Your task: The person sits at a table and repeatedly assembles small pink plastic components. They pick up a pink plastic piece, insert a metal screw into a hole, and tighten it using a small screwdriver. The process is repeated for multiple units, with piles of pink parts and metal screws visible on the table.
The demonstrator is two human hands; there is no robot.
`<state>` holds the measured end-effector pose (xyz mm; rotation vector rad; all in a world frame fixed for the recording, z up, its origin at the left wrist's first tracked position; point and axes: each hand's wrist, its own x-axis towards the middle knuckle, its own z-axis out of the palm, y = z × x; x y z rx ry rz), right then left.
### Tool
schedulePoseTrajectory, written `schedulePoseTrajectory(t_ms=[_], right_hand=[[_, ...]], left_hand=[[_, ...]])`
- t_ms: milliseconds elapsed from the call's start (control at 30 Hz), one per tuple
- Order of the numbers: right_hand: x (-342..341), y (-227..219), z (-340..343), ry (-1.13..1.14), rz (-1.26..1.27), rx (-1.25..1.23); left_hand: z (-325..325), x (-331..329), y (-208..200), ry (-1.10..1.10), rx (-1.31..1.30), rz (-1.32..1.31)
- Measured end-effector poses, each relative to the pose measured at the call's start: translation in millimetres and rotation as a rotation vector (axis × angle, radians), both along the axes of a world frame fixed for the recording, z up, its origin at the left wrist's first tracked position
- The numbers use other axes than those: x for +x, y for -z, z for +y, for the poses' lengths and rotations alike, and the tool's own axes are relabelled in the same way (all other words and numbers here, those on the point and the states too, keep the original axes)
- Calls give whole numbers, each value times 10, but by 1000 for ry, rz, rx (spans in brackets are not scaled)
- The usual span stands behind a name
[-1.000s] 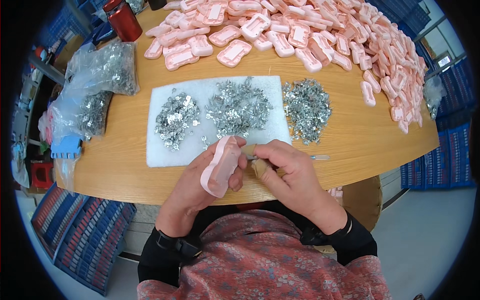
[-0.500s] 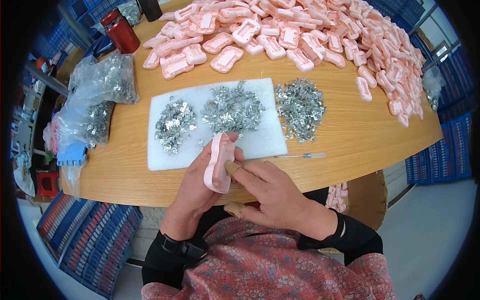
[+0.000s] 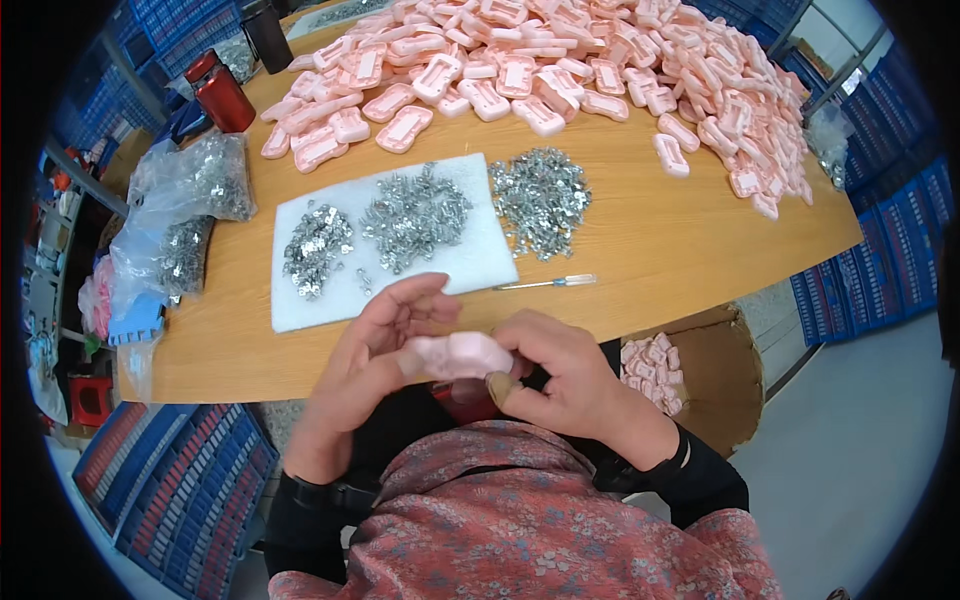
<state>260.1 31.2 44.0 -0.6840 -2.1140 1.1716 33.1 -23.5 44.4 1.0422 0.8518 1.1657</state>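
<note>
A pale pink plastic shell (image 3: 458, 356), slightly blurred, is held level above my lap by the table's near edge. My right hand (image 3: 572, 378) pinches its right end between thumb and fingers; a tan covering wraps that thumb. At the other end, the thumb of my left hand (image 3: 352, 368) lies against the shell, while its fingers are raised and spread. Beyond the hands, small silvery metal pieces (image 3: 415, 215) lie in heaps on a white foam sheet (image 3: 480, 260). Another heap of metal pieces (image 3: 542, 200) sits directly on the wooden table (image 3: 680, 235).
A large pile of pink shells (image 3: 560, 60) covers the table's far side. Bags of metal parts (image 3: 185, 240), a red flask (image 3: 218, 95) and a dark bottle (image 3: 265, 38) stand left. A thin screwdriver-like tool (image 3: 550, 283) lies near the foam. Below right, a cardboard box (image 3: 715, 375) holds more shells.
The pink shell has turned from upright to level and moved slightly right and down. My left fingers have come off it and spread; my right hand now grips its end. The view has shifted.
</note>
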Motion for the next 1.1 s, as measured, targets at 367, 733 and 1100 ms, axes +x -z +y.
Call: schedulePoseTrajectory(t_ms=[367,733,1100], right_hand=[[10,-45,190,79,-163,40],[-652,306,989,152,-448,415],[-609,214,711,211,-286,258]], left_hand=[[-262,11,126,145,-294,66],[-203,-56,419,-344,-252,-88],[-104,4,406,-450,-227,-173]])
